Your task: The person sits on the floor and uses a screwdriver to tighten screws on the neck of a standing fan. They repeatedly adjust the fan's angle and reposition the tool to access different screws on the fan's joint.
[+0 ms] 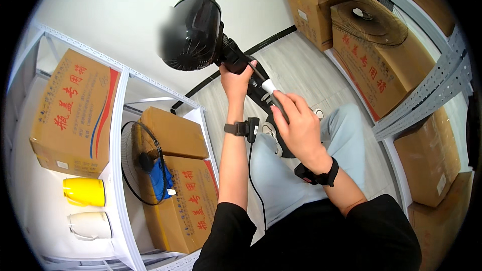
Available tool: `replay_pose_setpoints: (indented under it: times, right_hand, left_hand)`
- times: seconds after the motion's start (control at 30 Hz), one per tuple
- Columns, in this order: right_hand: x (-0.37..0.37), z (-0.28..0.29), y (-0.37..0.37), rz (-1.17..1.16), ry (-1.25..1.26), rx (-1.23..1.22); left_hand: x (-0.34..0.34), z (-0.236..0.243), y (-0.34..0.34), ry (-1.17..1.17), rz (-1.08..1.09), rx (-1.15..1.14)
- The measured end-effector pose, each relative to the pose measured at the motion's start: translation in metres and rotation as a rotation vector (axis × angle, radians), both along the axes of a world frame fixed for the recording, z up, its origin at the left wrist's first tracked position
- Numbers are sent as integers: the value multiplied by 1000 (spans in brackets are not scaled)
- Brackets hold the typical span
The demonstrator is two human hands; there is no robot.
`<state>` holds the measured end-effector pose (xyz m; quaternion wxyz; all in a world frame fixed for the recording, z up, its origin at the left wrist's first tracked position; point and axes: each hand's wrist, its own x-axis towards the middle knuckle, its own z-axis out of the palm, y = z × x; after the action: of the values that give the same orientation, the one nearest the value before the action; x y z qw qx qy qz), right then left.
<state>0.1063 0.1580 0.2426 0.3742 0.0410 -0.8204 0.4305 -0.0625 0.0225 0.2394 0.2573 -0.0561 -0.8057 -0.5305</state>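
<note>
A black stand fan stripped of its grilles stands before me, its rounded motor head (pixel 201 32) at the top, partly blurred on the left. My left hand (pixel 235 84) is wrapped round the fan's neck just below the head. In my right hand (pixel 298 128) is a screwdriver (pixel 269 87) with a white and dark grip. Its thin shaft points up and left toward the neck, near my left fingers. Whether the tip sits in a screw, I cannot make out. Below the neck, the fan's dark body (pixel 258 92) runs down toward its base, partly hidden behind my right hand.
On the left shelving are cardboard boxes (pixel 75 113), a yellow jug (pixel 84 191), a white jug (pixel 89 226), and a round black grille (pixel 131 163) beside a blue piece (pixel 159 179). Another wire grille (pixel 389 22) lies on boxes at right. A cable (pixel 252 180) hangs from my left wrist.
</note>
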Motion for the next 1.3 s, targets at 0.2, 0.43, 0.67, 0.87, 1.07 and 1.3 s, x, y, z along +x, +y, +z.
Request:
replay_pose_setpoints:
  times: [0.2,0.43,0.67,0.87,1.07,1.3]
  right_hand:
    - [-5,-8,0,80,-14,-161]
    - [-12,18,30,64,84,100]
    - [-8,4,15,155,-26,-117]
    - [-13,19,16,202,-227,-300]
    - [-5,22,19,51,-104,62]
    - [-7,26,16,3,-279,54]
  left_hand:
    - [-1,-2,0,41,-3,-8]
    - [1,-2,-1,12,-4,26]
    - [-3,-5,0,63,8,1]
    - [-2,-6,-2,44,-13,21]
    - [2,-3,0,30,-16,35]
    - [2,-2,0,15,-23,51]
